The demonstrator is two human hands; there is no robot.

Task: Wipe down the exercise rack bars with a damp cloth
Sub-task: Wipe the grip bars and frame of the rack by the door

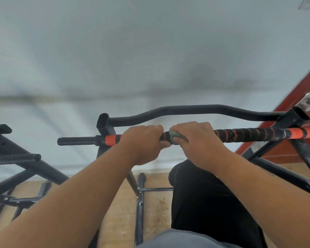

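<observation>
The fingers of the right hand (197, 138) curl over a wadded greenish cloth (175, 135), clamping it against the taped bar (254, 134), knuckles up and thumb underneath. Just beside it, nearly touching, the left hand (143, 140) wraps its fingers round the same bar, near an orange band. Both forearms reach forward and up from the bottom corners, wrists roughly level. Behind the grip runs a curved black bar (190, 109) between two open-ended uprights. A red door (297, 104) stands at right.

Both hands (170, 138) grip the taped bar (249, 134) (cloth (175, 136) under right).
</observation>
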